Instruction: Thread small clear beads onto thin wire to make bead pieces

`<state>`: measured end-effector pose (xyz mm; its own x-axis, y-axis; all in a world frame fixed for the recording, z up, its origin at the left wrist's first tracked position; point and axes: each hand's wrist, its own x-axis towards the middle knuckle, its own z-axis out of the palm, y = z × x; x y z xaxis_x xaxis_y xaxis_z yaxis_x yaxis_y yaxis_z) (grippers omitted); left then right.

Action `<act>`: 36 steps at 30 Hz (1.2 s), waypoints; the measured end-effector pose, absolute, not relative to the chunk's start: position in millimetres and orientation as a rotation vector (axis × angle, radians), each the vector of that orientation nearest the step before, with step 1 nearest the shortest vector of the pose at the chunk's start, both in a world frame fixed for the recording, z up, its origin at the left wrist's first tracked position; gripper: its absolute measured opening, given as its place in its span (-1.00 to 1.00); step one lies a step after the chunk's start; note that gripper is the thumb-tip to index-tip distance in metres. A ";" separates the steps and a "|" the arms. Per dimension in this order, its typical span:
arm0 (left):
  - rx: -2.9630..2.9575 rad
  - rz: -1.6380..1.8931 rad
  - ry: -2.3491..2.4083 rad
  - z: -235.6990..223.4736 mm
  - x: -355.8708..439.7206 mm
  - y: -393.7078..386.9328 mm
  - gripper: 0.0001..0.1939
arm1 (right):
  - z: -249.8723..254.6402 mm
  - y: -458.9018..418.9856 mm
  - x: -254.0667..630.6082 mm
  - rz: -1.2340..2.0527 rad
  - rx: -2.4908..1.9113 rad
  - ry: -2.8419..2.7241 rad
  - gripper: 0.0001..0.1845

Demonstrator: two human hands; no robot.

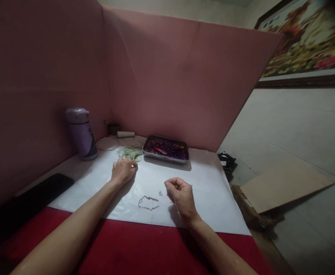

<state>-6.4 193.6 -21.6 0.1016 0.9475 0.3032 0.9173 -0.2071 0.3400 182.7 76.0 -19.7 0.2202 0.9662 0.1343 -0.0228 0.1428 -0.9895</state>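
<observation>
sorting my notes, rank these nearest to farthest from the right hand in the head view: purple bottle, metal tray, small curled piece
1. Small curled piece: just left of the right hand
2. Metal tray: beyond the hand, near the back
3. Purple bottle: far left

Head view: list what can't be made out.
All in the head view:
Left hand: its curled fingers hide any grip.
Right hand: anything pinched is too small to see.
Purple bits in the tray: too small and dark to identify.
Wall picture: cut by right edge.
</observation>
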 end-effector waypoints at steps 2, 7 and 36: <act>2.279 0.760 1.902 -22.0 -6.9 193.9 -0.82 | -20.0 76.2 183.1 0.977 -1.177 -1.081 -0.82; 2.232 1.007 1.789 -16.4 -3.5 190.2 -0.86 | -22.2 76.8 184.0 0.987 -1.148 -1.070 -0.81; 0.810 0.764 0.530 -13.9 38.5 120.8 -0.85 | -13.0 66.3 180.9 0.737 -1.176 -1.276 -0.80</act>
<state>38.5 120.8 -13.9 0.6201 0.7731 -0.1333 -0.3955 0.4547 0.7980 180.9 66.3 -13.0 0.2000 0.9246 0.3243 0.1810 0.2904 -0.9396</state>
